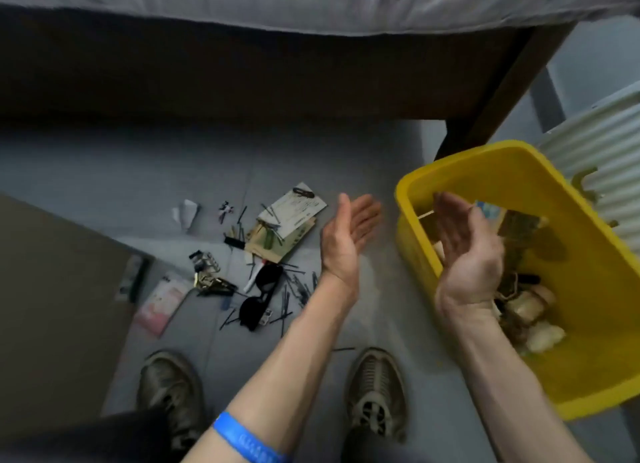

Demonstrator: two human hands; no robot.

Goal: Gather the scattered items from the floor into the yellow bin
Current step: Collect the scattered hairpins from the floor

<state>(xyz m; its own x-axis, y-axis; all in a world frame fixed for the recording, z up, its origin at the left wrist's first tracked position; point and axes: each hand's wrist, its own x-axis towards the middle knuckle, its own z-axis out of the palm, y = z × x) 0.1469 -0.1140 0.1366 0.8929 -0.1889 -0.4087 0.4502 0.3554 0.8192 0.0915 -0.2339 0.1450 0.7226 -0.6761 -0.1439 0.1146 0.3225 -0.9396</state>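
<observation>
yellow bin (408,192) lies under the spread, empty right hand (467,251); left hand (346,240) spread beside it.

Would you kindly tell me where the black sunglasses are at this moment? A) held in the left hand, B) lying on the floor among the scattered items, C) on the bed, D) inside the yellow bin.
B: the black sunglasses lie on the grey floor among thin dark sticks, left of the yellow bin, and both the left hand and right hand hold nothing.
</observation>
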